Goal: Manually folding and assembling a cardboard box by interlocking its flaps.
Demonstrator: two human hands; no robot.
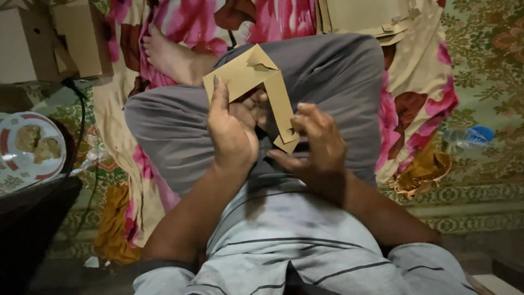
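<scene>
Your left hand (232, 134) and right hand (319, 145) both grip the part-folded card blank (256, 82); its flaps remain unfolded.

Striped shirt, grey trousers, bare hands and foot

The person wears a light grey short-sleeved shirt (295, 240) crossed by thin dark stripes, its sleeve hems edged with a darker band. The trousers (327, 82) are plain mid-grey cloth, loose and softly creased over the knees. Both forearms are bare below the sleeves. The left hand (232, 134) and the right hand (319, 145) carry no rings, watch or gloves. One foot (166, 52) is bare, without sock or shoe.
</scene>
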